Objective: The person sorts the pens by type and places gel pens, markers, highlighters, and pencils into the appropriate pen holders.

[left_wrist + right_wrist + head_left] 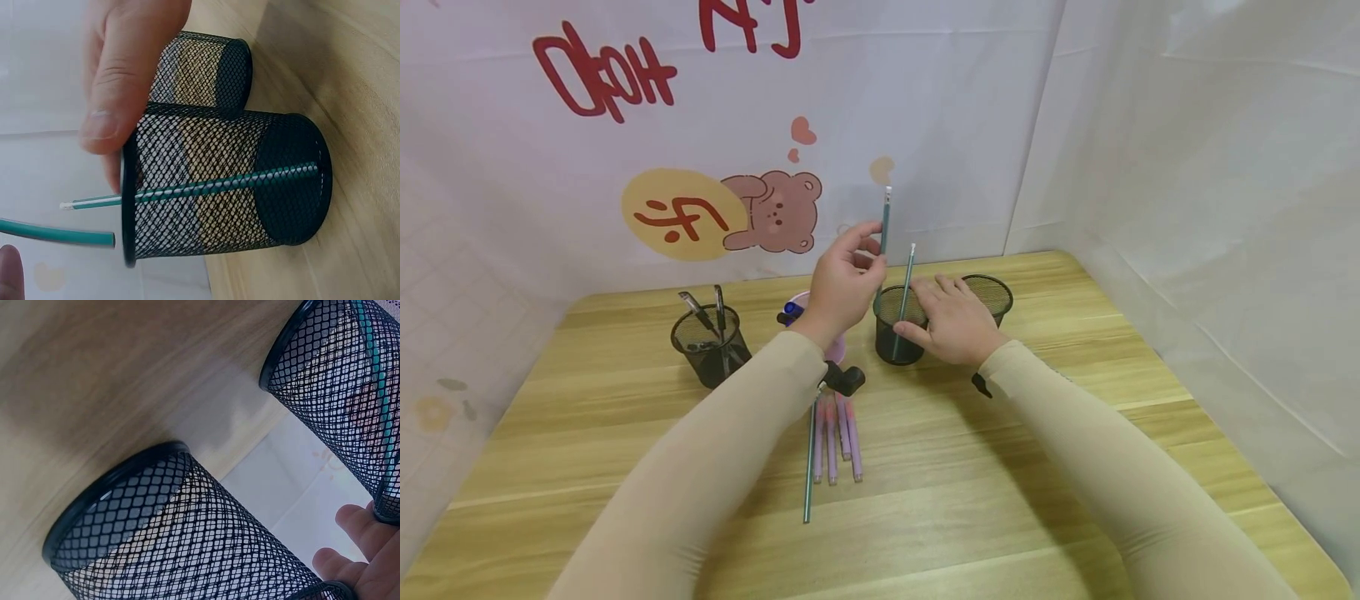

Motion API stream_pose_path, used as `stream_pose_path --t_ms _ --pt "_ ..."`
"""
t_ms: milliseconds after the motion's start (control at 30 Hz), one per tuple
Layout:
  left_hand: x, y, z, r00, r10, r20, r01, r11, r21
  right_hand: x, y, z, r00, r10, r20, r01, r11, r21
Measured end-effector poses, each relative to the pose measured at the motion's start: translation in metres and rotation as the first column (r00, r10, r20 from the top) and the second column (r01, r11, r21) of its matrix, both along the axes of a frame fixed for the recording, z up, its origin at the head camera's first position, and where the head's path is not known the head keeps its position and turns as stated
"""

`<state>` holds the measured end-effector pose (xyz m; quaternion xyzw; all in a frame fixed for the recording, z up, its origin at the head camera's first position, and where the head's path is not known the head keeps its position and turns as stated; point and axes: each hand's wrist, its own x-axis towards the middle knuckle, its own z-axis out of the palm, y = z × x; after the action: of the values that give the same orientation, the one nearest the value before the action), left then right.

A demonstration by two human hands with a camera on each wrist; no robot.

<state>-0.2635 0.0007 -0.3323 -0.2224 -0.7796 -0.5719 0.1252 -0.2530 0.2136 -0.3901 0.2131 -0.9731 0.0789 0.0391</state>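
My left hand [842, 287] pinches a green pencil [886, 218], white eraser end up. In the left wrist view, its blunt lower end [94, 239] is right at the rim of a black mesh pen holder [206, 231]. A second green pencil [907, 279] leans inside that holder, its foot on the bottom. My right hand [958, 325] rests against the rim of this holder, fingers extended and thumb at the near side. Just to the right stands another black mesh holder [992, 293], partly behind the right hand.
Left of the hands, a mesh holder [711, 342] contains black pens. A pink cup [835, 348] with a blue-capped pen is partly hidden by the left hand. Several purple pens [831, 450] and a green pencil [808, 475] lie nearer on the wooden table [1000, 517]. White curtains [955, 108] surround it.
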Motion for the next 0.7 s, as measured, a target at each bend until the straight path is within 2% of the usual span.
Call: stream_pose_path --t_ms 200,700 --pt "-0.003 0.006 -0.007 1.0 0.001 0.026 -0.001 1.0 -0.03 0.0 0.0 0.0 1.0 0.001 -0.003 0.0 1.0 0.002" --pt "-0.002 0.006 -0.023 0.997 0.005 0.077 0.003 0.995 -0.097 0.003 -0.002 0.003 1.0 0.0 -0.001 0.0 1.0 0.004"
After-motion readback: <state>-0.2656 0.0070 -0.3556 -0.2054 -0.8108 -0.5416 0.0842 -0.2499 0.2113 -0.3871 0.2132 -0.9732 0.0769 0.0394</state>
